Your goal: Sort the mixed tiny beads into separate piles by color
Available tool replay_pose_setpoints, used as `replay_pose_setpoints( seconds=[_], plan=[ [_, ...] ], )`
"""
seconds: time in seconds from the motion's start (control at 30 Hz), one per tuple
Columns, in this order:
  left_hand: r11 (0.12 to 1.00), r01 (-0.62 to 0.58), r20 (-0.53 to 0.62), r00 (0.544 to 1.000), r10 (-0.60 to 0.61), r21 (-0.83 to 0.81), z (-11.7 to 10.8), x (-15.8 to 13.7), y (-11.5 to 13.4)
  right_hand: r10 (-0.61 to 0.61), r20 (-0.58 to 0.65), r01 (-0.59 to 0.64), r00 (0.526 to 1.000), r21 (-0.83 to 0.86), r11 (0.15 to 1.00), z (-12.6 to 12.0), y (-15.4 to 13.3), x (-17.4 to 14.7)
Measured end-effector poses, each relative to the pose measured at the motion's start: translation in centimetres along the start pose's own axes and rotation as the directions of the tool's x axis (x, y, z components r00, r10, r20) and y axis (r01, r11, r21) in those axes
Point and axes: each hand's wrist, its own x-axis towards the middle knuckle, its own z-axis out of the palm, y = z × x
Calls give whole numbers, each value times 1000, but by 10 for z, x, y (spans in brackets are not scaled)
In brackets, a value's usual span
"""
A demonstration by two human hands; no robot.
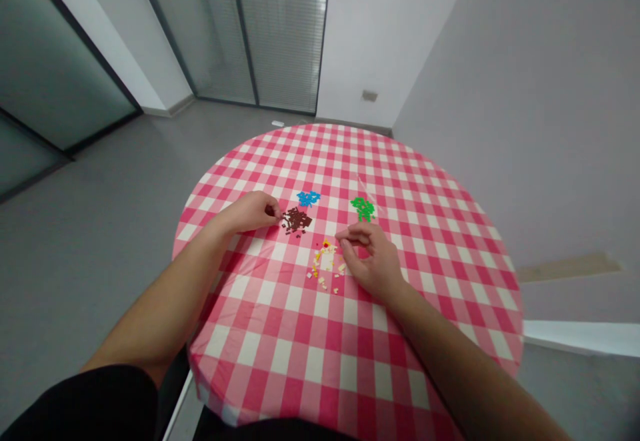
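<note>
My left hand (pixel 257 211) is closed in a pinch at the left edge of a pile of small dark brown pieces (pixel 296 220). Whatever sits between its fingertips is too small to make out. On the right, my right hand (pixel 373 257) has its thumb and forefinger drawn together beside a small yellow and red piece (pixel 327 243); I cannot make out what the tips hold. Around that piece, loose yellow and cream bits (pixel 321 280) lie scattered in front of me, left of my right hand.
Small blue pieces (pixel 309 198) lie behind the brown pile, and green pieces (pixel 363 208) lie beyond my right hand. All rest on a round table with a red and white checked cloth (pixel 310 334). Glass partitions (pixel 280 34) and a white wall (pixel 370 41) stand behind.
</note>
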Motion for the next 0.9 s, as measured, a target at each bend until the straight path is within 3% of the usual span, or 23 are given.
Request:
replay_pose_setpoints(
  seconds=[0.9],
  plan=[
    [991,-32,46,998,38,-130,9,2,-2,-5,-1,5,1000,8,1000,-1,-4,1]
  ],
)
